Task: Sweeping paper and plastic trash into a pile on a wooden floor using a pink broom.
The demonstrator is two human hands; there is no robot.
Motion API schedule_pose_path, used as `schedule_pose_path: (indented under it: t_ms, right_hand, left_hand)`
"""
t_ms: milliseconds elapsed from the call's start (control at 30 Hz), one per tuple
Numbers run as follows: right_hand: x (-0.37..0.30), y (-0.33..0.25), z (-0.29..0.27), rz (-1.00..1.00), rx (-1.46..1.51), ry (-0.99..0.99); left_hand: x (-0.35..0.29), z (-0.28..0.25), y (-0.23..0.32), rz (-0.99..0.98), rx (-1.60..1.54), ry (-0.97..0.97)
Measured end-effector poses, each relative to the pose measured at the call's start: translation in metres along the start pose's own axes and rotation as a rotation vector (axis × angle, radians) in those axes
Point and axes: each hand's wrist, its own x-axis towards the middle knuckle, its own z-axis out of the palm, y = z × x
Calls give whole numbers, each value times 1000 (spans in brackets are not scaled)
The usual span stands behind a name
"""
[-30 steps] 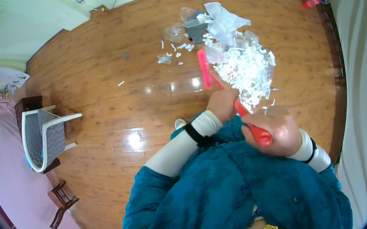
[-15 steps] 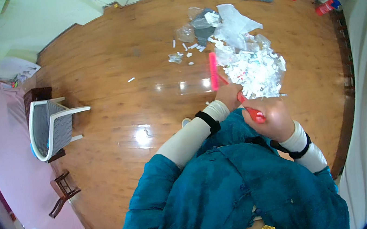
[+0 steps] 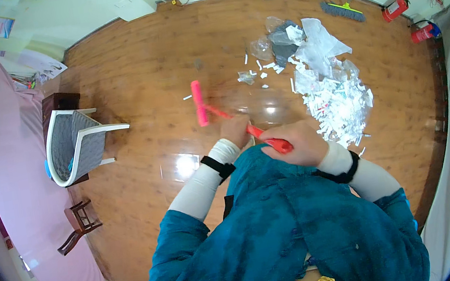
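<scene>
Two hands: both grip one red broom, spaced along its handle.
Pink wall: it runs down the far left of the room (image 3: 13,187), with a small dark wooden stool (image 3: 76,226) close beside it.
White chair: it stands left of the person (image 3: 79,144), well apart from the debris, with a dark cabinet (image 3: 61,101) just behind it.
Floor: polished wooden boards (image 3: 144,94), glossy enough to throw back bright spots of light.
Red broom: its pink head (image 3: 198,103) rests on the floor left of the hands, and the handle (image 3: 233,119) slants back up to the person; judged from this, the head is set out to the left so that stray scraps can be drawn along.
Stray scrap: one small white piece (image 3: 187,97) lies just beside the broom head.
Left hand: closed around the handle lower down (image 3: 236,132), likely the guiding grip.
Right hand: closed over the handle's top end (image 3: 297,144), likely the pushing grip.
Paper pile: shredded white paper (image 3: 337,103) is heaped right of the hands, with clear plastic bags (image 3: 315,47) beyond it.
Green broom: it leans against the far wall (image 3: 345,8).
Red extinguishers: two sit in the far right corner (image 3: 395,9).
</scene>
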Motion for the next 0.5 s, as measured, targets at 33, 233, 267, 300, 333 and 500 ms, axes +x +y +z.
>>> schedule_pose_path:
  t_ms: [33, 233, 267, 300, 333, 500]
  right_hand:
    - [15, 15, 17, 15, -10, 0]
    - [133, 58, 117, 185, 137, -182]
    - [150, 60, 129, 209, 131, -195]
    - [162, 62, 138, 234, 125, -207]
    - [171, 62, 147, 262, 147, -198]
    - [174, 12, 91, 289, -6, 31]
  left_hand:
    - [6, -20, -11, -67, 58, -144]
    - [8, -21, -190, -207, 191, -218]
    - [12, -22, -206, -218, 175, -228]
    - [17, -24, -220, -234, 181, -263]
    - [16, -23, -233, -256, 189, -293]
    - [67, -32, -171, -78, 34, -260]
